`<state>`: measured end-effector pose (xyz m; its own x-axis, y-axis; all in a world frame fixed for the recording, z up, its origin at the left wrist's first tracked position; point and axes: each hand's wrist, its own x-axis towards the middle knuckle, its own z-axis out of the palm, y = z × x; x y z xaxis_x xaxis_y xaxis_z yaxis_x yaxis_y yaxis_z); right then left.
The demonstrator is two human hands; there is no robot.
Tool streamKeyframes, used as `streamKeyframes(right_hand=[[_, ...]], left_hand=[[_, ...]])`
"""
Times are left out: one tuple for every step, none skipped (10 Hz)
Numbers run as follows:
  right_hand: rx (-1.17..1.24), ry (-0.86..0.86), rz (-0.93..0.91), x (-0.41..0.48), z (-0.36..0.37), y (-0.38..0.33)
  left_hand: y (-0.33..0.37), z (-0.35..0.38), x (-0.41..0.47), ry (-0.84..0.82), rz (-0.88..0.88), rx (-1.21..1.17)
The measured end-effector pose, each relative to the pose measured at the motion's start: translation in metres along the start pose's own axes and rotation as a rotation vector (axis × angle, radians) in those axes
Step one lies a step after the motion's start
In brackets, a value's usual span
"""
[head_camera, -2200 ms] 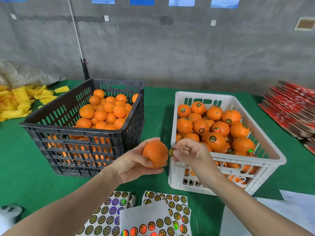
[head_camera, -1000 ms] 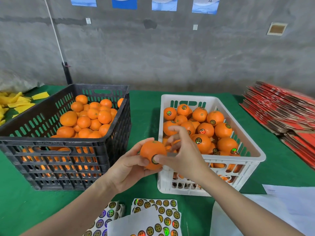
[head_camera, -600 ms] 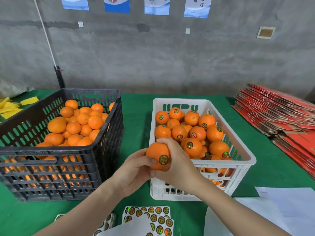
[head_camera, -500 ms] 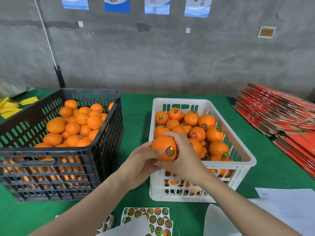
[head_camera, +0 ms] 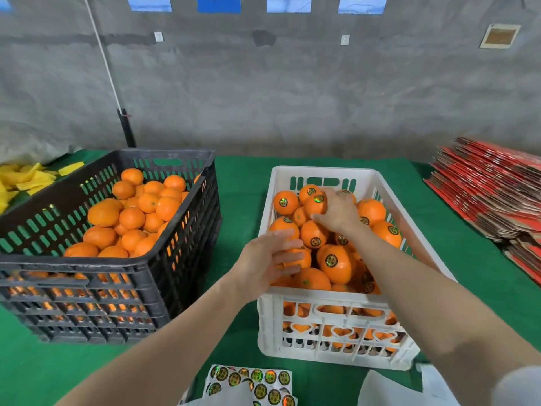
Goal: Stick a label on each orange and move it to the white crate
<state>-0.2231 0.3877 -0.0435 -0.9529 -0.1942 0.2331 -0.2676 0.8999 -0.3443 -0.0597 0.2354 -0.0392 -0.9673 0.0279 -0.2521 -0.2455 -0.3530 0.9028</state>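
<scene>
My right hand (head_camera: 338,213) reaches deep into the white crate (head_camera: 330,300) and grips a freshly labelled orange (head_camera: 314,203) on top of the pile near the crate's far left. Several labelled oranges fill that crate. My left hand (head_camera: 268,259) hovers open, holding nothing, over the crate's near left edge. The black crate (head_camera: 96,291) on the left holds several unlabelled oranges (head_camera: 131,218). A sheet of round shiny labels (head_camera: 251,382) lies on the green table at the bottom centre.
Red flattened cartons (head_camera: 494,191) are stacked at the right. Yellow wrappers (head_camera: 23,180) lie at the far left. White paper (head_camera: 392,391) sits at the bottom right. A grey wall stands behind the table.
The label went onto the orange held between both hands. My right hand then carried the orange into the white crate, and my left hand let go and opened.
</scene>
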Motion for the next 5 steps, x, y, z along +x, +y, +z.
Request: streamKeyframes(right_hand=[[-0.038, -0.014, 0.056, 0.002, 0.007, -0.005], [0.053, -0.036, 0.042, 0.0, 0.009, -0.005], [0.23, -0.046, 0.047, -0.009, -0.002, -0.008], [0.304, -0.028, -0.004, -0.021, -0.018, -0.014], [0.335, 0.012, -0.086, -0.055, -0.037, -0.019]], left_hand=[[0.0, -0.002, 0.001, -0.002, -0.008, -0.04], [0.0, -0.002, 0.002, -0.008, -0.004, -0.05], [0.0, -0.004, -0.002, -0.018, -0.006, -0.081], [0.002, -0.005, -0.004, -0.001, -0.004, -0.145], [0.002, -0.018, -0.018, 0.01, 0.011, -0.227]])
